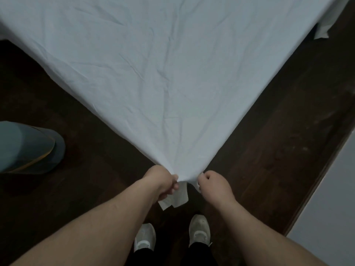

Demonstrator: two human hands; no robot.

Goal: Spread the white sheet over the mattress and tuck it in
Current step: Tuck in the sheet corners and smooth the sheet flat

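The white sheet (pixel 172 73) fills the upper and middle frame, narrowing to a corner that points down toward the lower centre, its creases running along that line. The left hand (pixel 165 183) grips the corner from the left with curled fingers, a loose flap hanging below it. The right hand (pixel 211 184) pinches the same corner just beside it, knuckles up. Both forearms reach in from the bottom edge, above pale shoes (pixel 198 232) on the dark floor (pixel 269 150).
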